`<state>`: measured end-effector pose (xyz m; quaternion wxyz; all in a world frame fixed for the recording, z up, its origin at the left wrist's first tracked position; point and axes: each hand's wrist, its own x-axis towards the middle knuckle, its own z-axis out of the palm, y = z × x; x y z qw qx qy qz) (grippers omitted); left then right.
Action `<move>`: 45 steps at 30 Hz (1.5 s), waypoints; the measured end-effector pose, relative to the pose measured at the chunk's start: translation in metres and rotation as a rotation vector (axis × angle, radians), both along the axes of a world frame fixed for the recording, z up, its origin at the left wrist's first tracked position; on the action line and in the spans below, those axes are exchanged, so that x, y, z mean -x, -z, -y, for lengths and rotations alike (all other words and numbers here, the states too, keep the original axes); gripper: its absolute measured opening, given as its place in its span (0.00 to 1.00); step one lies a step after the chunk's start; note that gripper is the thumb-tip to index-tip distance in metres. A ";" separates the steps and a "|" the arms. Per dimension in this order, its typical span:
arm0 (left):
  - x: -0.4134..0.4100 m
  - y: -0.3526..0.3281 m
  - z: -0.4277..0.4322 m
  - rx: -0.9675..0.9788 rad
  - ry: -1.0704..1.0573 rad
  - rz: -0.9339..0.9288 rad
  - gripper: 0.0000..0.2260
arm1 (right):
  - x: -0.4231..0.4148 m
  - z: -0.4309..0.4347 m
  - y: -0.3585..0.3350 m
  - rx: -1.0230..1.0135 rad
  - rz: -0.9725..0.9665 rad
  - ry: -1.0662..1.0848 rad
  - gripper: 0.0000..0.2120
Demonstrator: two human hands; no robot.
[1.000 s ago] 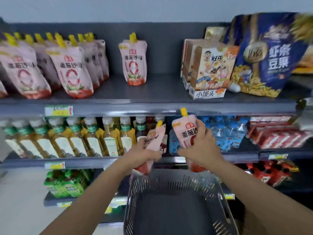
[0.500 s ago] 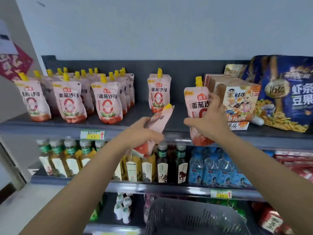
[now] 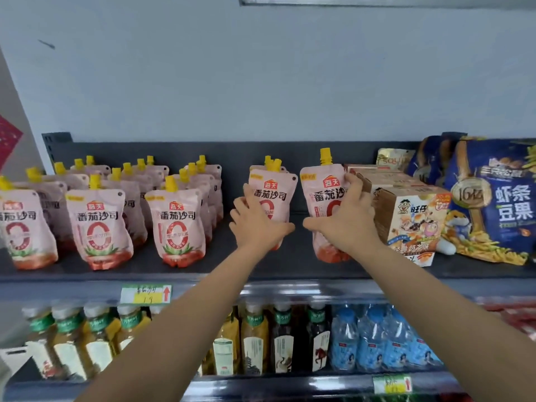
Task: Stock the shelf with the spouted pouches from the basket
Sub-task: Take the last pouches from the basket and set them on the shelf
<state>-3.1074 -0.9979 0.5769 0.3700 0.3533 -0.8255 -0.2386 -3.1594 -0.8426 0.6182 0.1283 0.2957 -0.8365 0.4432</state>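
both arms reach up to the top shelf (image 3: 278,265), a dark grey board with a dark back panel. the left hand (image 3: 256,224) wraps around the lower half of a pink spouted pouch (image 3: 274,192) with a yellow cap, holding it upright over the shelf board; its bottom is hidden behind the hand, so whether it touches the board cannot be told. just behind this pouch more yellow spouts (image 3: 271,162) show, so at least one more pouch stands in the same row. the right hand (image 3: 345,224) grasps a second pouch (image 3: 323,195) from its right side, fingers curled over the right edge and thumb low in front. this one stands upright with its red bottom on or just above the shelf board, just beside a carton of snacks (image 3: 412,221) on its right.

to the left, well apart from the two held pouches, three rows of matching pouches (image 3: 177,224) stand upright, running from the near edge to the far panel. at the far right lean large blue snack bags (image 3: 499,198). a yellow and green price tag (image 3: 146,293) sits on the shelf's front edge. the shelf below carries tea bottles (image 3: 255,338) and small blue water bottles (image 3: 374,340). no basket is in view.
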 end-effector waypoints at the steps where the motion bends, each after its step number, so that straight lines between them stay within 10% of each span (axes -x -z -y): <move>1: 0.008 0.004 0.003 0.002 -0.004 -0.023 0.57 | 0.002 0.003 0.001 -0.005 -0.005 0.008 0.52; 29: 0.029 0.033 0.036 -0.098 -0.042 -0.209 0.49 | 0.018 0.041 0.050 0.033 0.004 -0.063 0.55; 33: -0.010 0.018 0.029 -0.093 0.345 -0.514 0.23 | 0.015 0.048 0.050 0.074 -0.017 -0.052 0.55; 36: -0.026 0.009 0.026 -0.171 0.653 -0.362 0.09 | 0.008 0.061 0.051 0.179 -0.044 -0.075 0.54; 45: -0.034 0.016 0.044 -0.136 0.690 -0.291 0.14 | -0.010 0.102 0.066 0.322 0.019 -0.098 0.54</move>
